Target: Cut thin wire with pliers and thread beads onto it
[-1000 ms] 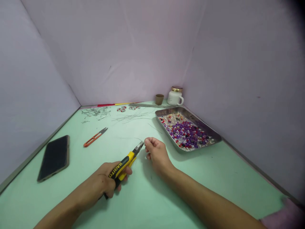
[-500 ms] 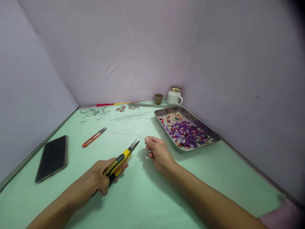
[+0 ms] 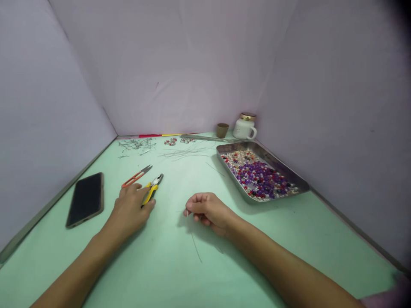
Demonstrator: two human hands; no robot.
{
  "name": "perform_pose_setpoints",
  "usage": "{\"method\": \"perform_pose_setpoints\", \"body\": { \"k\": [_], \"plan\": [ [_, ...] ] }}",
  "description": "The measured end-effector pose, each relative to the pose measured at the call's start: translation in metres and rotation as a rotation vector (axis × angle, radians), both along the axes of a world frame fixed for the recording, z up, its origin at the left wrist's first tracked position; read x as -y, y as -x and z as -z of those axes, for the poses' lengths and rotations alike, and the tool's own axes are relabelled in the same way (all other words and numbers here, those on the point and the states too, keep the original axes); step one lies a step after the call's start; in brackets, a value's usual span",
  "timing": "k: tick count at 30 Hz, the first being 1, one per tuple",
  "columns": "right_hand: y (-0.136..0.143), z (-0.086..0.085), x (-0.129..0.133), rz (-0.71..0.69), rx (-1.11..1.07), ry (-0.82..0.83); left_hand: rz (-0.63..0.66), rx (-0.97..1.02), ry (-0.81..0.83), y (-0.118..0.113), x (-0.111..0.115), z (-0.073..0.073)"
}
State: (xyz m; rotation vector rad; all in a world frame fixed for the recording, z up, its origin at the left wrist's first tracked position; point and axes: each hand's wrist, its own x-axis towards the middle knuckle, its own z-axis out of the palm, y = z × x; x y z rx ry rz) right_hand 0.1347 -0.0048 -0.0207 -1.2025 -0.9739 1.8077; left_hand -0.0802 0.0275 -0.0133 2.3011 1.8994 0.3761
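The yellow and black pliers point up and away on the green table, jaws slightly apart. My left hand is around their handles, thumb on one side and fingers on the other, partly hiding them. Just beyond those fingers is a pair of orange thread snips. Near the middle, my right hand pinches a thin wire between thumb and index finger. The wire trails down towards the table's near side, and a short bright end shows below the fingertips.
A metal tray of mixed beads stands at the right. Behind it are a brown cup and a white lidded mug. A phone lies at the left. Loose wires and beaded pieces lie at the back.
My left hand has lowered the pliers leftwards to beside the snips, and their jaws have opened. My right hand has moved slightly left and down, and its wire now trails towards the near side.
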Motion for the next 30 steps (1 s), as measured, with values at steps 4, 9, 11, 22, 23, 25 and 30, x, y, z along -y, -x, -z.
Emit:
{"method": "perform_pose_setpoints", "body": {
  "k": [4,9,11,22,23,25,30],
  "plan": [
    [0.006,0.004,0.005,-0.042,0.067,-0.070,-0.022,0.395,0.108,-0.014,0.019,-0.015],
    [0.018,0.008,0.012,-0.046,0.074,-0.117,0.093,0.633,0.526,-0.043,0.045,-0.020],
    [0.020,0.007,0.013,-0.041,0.042,-0.114,0.005,0.710,0.610,-0.049,0.048,-0.018],
    [0.020,0.007,0.013,0.003,0.060,-0.092,-0.014,0.678,0.543,-0.045,0.041,-0.013],
    [0.020,0.007,0.013,0.001,0.067,-0.098,-0.019,0.685,0.540,-0.045,0.040,-0.014],
    [0.019,0.007,0.013,-0.011,0.078,-0.146,-0.036,0.730,0.561,-0.044,0.039,-0.013],
    [0.020,0.012,0.017,-0.101,0.129,-0.230,-0.033,0.819,0.578,-0.043,0.039,-0.010]
  ]
}}
